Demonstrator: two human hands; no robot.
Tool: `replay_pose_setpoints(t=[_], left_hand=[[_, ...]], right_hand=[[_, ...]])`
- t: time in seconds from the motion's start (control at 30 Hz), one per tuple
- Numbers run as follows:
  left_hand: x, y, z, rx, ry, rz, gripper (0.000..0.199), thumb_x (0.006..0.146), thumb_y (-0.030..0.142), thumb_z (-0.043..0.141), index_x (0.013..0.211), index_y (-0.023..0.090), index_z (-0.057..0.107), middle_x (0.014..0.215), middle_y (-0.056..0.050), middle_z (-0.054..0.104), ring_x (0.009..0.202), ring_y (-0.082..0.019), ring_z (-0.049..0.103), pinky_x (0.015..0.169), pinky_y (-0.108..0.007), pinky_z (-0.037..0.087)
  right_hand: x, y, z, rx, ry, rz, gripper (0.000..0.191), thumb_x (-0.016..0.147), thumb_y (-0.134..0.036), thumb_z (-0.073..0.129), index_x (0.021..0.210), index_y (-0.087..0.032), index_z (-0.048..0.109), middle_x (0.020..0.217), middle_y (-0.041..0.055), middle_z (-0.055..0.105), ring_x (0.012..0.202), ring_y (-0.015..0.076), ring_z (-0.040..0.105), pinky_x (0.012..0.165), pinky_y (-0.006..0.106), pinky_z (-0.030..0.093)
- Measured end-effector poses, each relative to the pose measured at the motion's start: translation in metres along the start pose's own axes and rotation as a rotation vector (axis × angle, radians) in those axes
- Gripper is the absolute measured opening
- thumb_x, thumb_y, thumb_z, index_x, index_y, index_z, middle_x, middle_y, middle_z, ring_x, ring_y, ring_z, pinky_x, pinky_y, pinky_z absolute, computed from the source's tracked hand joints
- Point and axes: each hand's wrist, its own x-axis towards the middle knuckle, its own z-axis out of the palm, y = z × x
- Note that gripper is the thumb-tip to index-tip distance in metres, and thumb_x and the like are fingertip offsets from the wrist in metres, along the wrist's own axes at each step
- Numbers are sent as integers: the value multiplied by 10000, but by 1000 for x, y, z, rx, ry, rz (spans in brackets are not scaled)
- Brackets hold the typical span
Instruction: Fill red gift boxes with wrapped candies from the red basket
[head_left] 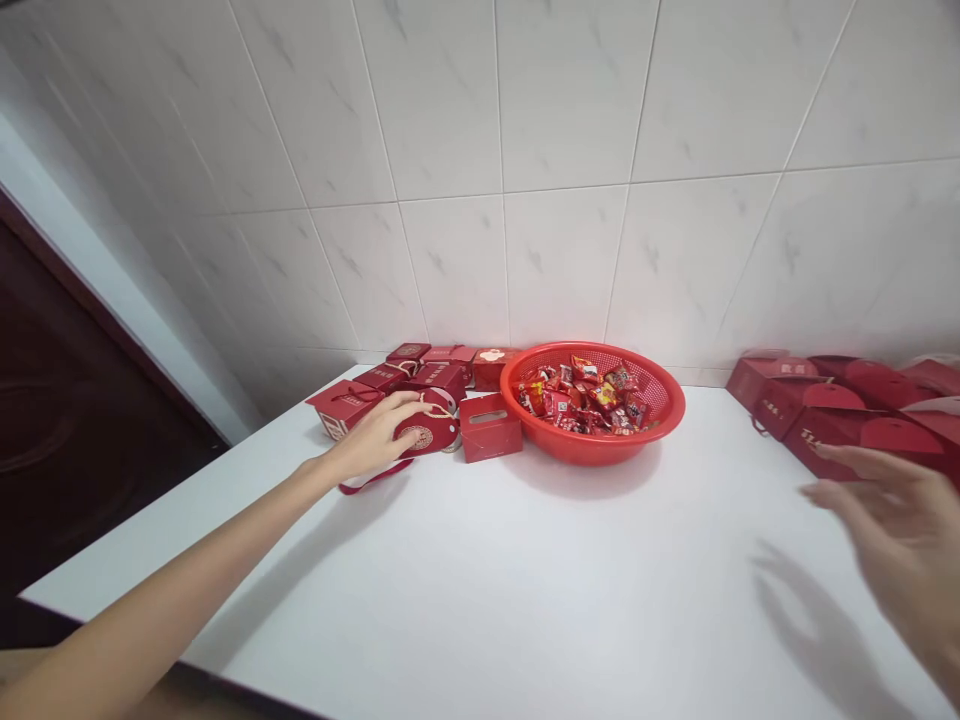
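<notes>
My left hand (382, 430) reaches over the white table to a rounded dark-red gift box (431, 432) with a gold emblem and a pale cord. Its thumb lies across the box's front face and its fingers are at the top left, closed about that side. A dark-red ribbon (375, 480) trails on the table beneath the hand. On the right, my right hand (892, 530) is raised over the table with fingers apart, holding nothing. Nearest to it is a group of red gift boxes (802, 405), just beyond its fingertips.
A red plastic basket (592, 452) of wrapped sweets (581, 400) stands mid-table near the tiled wall (562, 250). Left of it are a red box with a slot (491, 440) and several more gift boxes (442, 378). The white table (525, 590) has its left edge near a dark door (75, 400).
</notes>
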Motion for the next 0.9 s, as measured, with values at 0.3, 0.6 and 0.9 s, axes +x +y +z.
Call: replay_pose_setpoints(t=[0.3,0.6,0.9], left_hand=[[20,1,31,179,37,61,332,878,196,451,1016,197,753,1287,-113,675,1283,-333,563,1095,-495,439],[5,25,-49,-621,237,-25,209,765,381,632,750,207,747,1119,-95,742,1175,-325,621,912,-420,573],[-23,115,2,-831,-233,269,206,887,404,684,903,247,816,1142,-86,688,1025,-230,659,900,-358,570]], right_hand=[[-73,-39,56,179,-571,-459,275,956,-295,529,1229,-316,553,1077,48,704,638,148,681,654,320,606],[-86,-35,64,173,-706,-374,265,987,-312,499,1245,-263,532,750,-3,657,618,170,661,587,299,582],[-92,-73,59,365,-559,-449,404,1016,-261,466,1417,-292,439,1282,124,605,942,201,690,782,350,608]])
